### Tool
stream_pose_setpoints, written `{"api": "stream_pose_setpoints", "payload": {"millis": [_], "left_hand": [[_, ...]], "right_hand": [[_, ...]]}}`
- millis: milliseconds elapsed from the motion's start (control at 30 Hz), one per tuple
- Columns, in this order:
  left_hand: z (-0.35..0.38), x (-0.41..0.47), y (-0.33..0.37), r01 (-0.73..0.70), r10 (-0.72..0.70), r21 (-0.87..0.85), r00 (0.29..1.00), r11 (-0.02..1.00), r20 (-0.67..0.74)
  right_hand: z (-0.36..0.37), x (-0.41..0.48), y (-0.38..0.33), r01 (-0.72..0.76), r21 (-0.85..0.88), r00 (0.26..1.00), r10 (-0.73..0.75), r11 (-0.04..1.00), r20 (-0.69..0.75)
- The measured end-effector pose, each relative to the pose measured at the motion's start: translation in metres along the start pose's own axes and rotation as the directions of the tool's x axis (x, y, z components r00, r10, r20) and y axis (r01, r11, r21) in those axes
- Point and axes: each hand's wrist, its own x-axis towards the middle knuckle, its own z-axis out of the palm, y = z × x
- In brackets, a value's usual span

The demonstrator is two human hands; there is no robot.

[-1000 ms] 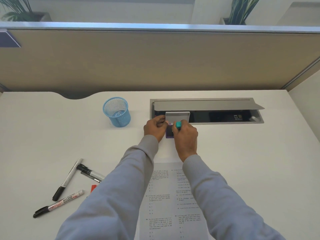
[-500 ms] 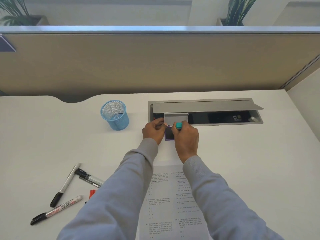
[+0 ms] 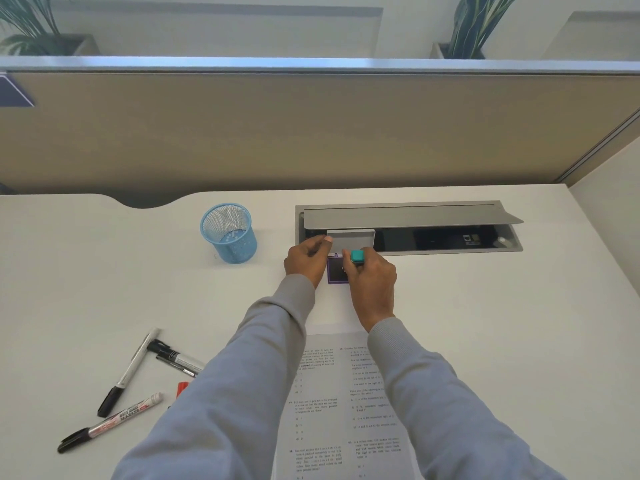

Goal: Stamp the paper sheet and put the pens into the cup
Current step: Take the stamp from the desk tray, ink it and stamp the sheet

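Note:
A purple ink pad (image 3: 335, 272) lies open on the white desk, its grey lid (image 3: 351, 239) raised. My left hand (image 3: 306, 259) grips the pad's left edge at the lid. My right hand (image 3: 372, 280) holds a teal stamp (image 3: 357, 257) down on the pad. The printed paper sheet (image 3: 346, 403) lies near me, partly under my sleeves. Several pens (image 3: 133, 372) lie scattered at the near left. The blue mesh cup (image 3: 228, 233) stands upright left of the pad, with nothing in it.
A grey cable tray (image 3: 433, 226) with its flap lifted is set into the desk behind the pad. A beige partition (image 3: 311, 133) closes the back. The desk's right edge (image 3: 588, 237) meets a side panel.
Both hands stay at the ink pad; the stamp stays down on it. The view has shifted slightly.

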Motion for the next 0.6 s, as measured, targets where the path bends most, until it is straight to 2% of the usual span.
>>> {"api": "stream_pose_setpoints", "payload": {"millis": [367,600], "left_hand": [[0.010,-0.001,0.012,0.096,-0.099,-0.066,0.994,0.993,-0.041],[-0.003,-0.013,0.006,0.054,-0.056,-0.050,0.998,0.997,-0.035]], "right_hand": [[0.000,0.006,0.001,-0.024,0.034,1.000,0.023,0.999,0.008],[-0.027,-0.021,0.006,-0.063,0.245,0.995,0.079,0.968,-0.055]]}}
